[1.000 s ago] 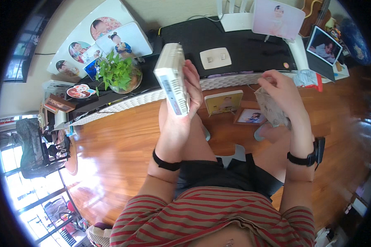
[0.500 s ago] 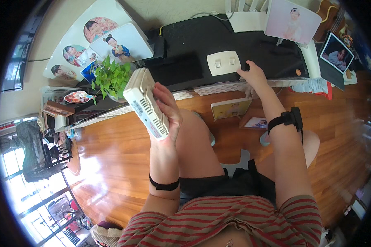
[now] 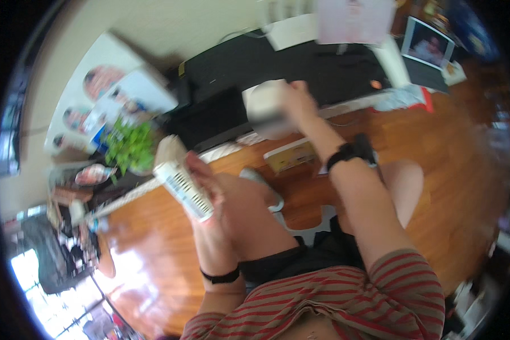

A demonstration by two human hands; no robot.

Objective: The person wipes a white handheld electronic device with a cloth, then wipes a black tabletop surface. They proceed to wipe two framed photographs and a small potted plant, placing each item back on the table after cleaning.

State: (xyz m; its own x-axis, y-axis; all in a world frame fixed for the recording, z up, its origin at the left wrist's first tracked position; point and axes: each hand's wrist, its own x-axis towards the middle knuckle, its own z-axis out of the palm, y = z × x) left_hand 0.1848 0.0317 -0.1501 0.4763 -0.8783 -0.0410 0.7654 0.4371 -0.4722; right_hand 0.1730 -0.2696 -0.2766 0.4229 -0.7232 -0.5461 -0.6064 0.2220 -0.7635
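My left hand (image 3: 208,182) is wrapped round a thick off-white plastic device (image 3: 182,190) with rows of dark vent slots along its edge. It is held tilted, above my left thigh and just right of a potted plant. My right hand (image 3: 301,105) grips a white plastic panel (image 3: 265,101) by its right side, at the front of the black tabletop (image 3: 334,71). Motion smears the panel, and a greyish blur runs along its lower part. The fingertips of my right hand are partly hidden by blur.
A green leafy plant (image 3: 129,148) stands at the tabletop's left end, before photo boards (image 3: 99,79). At the back are a white router (image 3: 291,31) and a pale photo panel (image 3: 354,21). A yellow picture frame (image 3: 289,157) is below the table's front edge.
My right hand, earlier beside the white panel with fingers apart, now grips and raises it from the tabletop. The view has shifted and turned; the left hand keeps its device.
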